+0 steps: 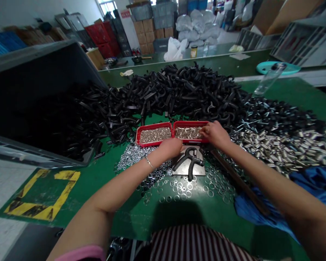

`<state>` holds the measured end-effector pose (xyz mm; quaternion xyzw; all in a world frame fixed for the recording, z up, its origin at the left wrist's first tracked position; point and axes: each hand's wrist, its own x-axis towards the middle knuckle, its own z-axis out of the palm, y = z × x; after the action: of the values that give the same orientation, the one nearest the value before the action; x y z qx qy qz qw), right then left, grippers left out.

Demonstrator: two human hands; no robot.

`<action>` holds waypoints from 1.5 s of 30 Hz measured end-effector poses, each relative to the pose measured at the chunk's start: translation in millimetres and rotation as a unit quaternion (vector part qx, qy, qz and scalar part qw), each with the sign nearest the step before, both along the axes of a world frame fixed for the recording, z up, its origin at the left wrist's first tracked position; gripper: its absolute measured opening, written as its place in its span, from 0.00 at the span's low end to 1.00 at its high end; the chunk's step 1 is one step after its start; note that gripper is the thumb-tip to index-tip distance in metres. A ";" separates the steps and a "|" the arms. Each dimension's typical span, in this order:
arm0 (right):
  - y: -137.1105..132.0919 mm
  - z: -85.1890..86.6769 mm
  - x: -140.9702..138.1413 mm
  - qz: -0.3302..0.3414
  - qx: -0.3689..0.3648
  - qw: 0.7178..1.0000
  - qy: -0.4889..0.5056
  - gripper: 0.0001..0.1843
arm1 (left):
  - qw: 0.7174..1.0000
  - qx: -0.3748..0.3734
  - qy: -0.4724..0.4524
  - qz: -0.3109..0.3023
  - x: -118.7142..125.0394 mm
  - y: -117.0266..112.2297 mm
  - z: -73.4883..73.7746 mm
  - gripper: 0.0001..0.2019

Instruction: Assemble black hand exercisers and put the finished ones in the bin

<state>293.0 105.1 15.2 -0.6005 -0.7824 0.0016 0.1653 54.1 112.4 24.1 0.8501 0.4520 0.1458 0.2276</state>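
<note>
My left hand (170,146) rests closed at the near edge of the left red tray (153,135) of small metal parts, beside a black curved handle piece (189,158) lying on a grey metal plate (199,169). Whatever its fingers hold is hidden. My right hand (216,133) is curled over the right red tray (188,132), fingertips pinching among the small shiny pieces. Loose silver washers (179,188) are scattered around the plate.
A big heap of black plastic handles (179,94) fills the green table (97,181) behind the trays. Silver cylinders (277,146) lie to the right, a blue cloth (315,185) at the near right, a dark bin (29,94) at the left, a clear bottle (268,78) far right.
</note>
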 end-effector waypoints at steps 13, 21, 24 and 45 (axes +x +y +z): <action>52.6 -38.3 -21.4 0.018 -0.030 0.999 -0.007 0.08 | 0.959 0.146 0.213 -0.118 47.5 80.4 -22.7 0.13; 51.5 -40.5 -18.2 0.018 -0.021 0.989 0.147 0.11 | 0.987 0.112 0.098 -0.062 43.0 77.2 -29.3 0.13; 48.5 -31.3 -16.8 0.034 -0.013 0.985 0.171 0.12 | 0.989 0.109 0.084 -0.049 44.2 75.7 -25.3 0.13; -43.4 -20.4 -13.3 -0.015 -0.187 0.971 0.147 0.11 | 0.906 -0.184 -0.353 0.140 -7.4 -52.9 -33.2 0.05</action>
<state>279.7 61.7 -5.2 -0.6252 -0.7265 0.2339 0.1632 46.6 59.4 -9.1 0.6135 0.4755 0.3813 0.5021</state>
